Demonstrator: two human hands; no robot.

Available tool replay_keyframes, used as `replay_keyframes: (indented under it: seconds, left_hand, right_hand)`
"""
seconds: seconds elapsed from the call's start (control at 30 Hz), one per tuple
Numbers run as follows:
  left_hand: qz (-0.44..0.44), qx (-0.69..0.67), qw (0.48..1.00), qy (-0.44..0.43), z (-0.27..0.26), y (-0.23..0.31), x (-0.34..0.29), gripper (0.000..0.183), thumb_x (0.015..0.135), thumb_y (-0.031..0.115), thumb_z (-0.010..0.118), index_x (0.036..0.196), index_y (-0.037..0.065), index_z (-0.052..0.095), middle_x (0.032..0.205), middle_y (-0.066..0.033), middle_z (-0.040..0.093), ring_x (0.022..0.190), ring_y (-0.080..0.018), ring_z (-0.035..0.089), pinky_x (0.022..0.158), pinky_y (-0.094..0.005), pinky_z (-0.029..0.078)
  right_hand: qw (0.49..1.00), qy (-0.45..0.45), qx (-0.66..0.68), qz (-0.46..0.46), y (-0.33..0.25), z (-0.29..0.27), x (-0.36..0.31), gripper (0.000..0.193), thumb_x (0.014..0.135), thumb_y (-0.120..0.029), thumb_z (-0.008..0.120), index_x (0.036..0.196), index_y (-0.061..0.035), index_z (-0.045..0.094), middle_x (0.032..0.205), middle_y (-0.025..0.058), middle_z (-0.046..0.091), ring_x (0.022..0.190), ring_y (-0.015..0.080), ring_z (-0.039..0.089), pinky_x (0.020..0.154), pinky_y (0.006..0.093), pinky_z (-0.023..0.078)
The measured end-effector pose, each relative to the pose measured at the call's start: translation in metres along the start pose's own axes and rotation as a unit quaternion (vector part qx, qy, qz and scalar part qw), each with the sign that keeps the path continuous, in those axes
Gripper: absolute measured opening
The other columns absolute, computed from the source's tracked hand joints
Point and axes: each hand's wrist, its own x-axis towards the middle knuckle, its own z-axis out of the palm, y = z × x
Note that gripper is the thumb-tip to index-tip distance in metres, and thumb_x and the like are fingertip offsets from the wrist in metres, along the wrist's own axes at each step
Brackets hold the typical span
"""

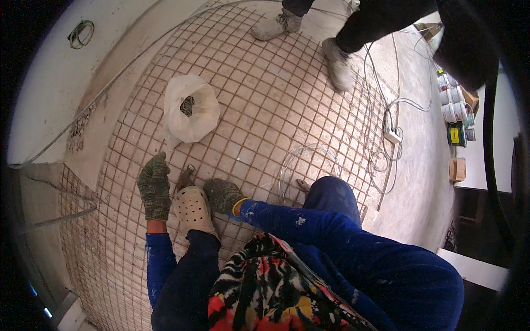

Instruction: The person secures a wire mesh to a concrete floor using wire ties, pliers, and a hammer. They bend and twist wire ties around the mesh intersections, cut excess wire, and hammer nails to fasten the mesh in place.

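Fingers of your left hand (154, 187) bend inward, those of your right hand (223, 196) fold beside the clog (194, 211); I can't tell whether either grips anything. Between them, a metal hand tool (186, 177) lies on wire mesh (258, 118), its long axis pointing far and slightly right.

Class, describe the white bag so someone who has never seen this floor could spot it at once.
Start with the metal grid across the floor, then find the person's gloved left hand. Just beyond that hand sits the white bag. Unlike the holed clog nearby, it looks thin and rounded, with dark contents showing in its opening.
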Motion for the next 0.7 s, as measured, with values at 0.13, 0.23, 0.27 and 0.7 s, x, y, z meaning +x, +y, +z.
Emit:
replay_keyframes:
  seconds: [0.13,0.23,0.27,0.7]
  left_hand:
    - [0.085,0.006,0.996,0.016,-0.010,0.006,-0.003,0.033,0.106,0.022,0.057,0.131,0.006,0.070,0.111,-0.0049,0.072,0.089,-0.0105,0.061,0.080,-0.0277,0.052]
    - [-0.050,-0.036,0.998,0.001,-0.019,0.023,-0.008,0.033,0.106,0.020,0.057,0.132,0.004,0.069,0.115,-0.0051,0.072,0.092,-0.0111,0.061,0.082,-0.0286,0.052]
    - [-0.091,-0.050,0.995,-0.004,-0.021,0.029,-0.007,0.033,0.106,0.019,0.058,0.132,0.003,0.069,0.116,-0.0051,0.072,0.093,-0.0116,0.061,0.083,-0.0290,0.052]
    - [0.157,0.013,0.987,0.011,-0.022,0.088,0.043,0.030,0.097,0.006,0.067,0.127,0.007,0.067,0.117,-0.0065,0.069,0.101,-0.0185,0.064,0.085,-0.0328,0.053]
  right_hand:
    - [0.997,-0.037,-0.031,0.056,-0.020,-0.005,-0.028,0.042,0.088,-0.037,0.068,0.117,-0.0070,0.072,0.119,0.0257,0.069,0.118,0.0416,0.064,0.099,0.0500,0.053]
    - [0.998,-0.021,-0.005,0.056,-0.022,0.000,-0.028,0.048,0.088,-0.037,0.069,0.122,-0.0044,0.069,0.124,0.0293,0.066,0.118,0.0433,0.064,0.100,0.0503,0.052]
    - [0.998,0.003,-0.002,0.057,-0.017,0.003,-0.026,0.050,0.089,-0.037,0.069,0.125,-0.0030,0.066,0.125,0.0275,0.066,0.117,0.0432,0.063,0.100,0.0498,0.052]
    - [0.963,0.122,0.239,0.008,-0.026,-0.096,-0.003,0.044,0.097,-0.040,0.064,0.119,-0.0021,0.064,0.109,0.0266,0.068,0.105,0.0419,0.066,0.094,0.0514,0.051]
